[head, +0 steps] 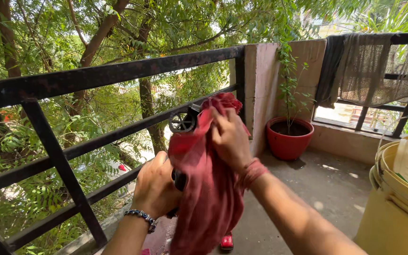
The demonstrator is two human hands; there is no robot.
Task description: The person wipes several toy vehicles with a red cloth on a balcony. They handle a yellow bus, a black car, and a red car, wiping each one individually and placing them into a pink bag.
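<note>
Bright daylight through leaves, dappled patches on the floor (327, 189), blown-out gaps, sharp focus throughout.

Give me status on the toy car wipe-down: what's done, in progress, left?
Done: cannot tell; the red cloth hides most of the toy car, so no cleaned surface shows. In hand: the left hand grips the car from below, the right hand presses the cloth over its top. One black wheel sticks out uncovered. Left: likely that wheel end, and the red lower end below the cloth.
</note>
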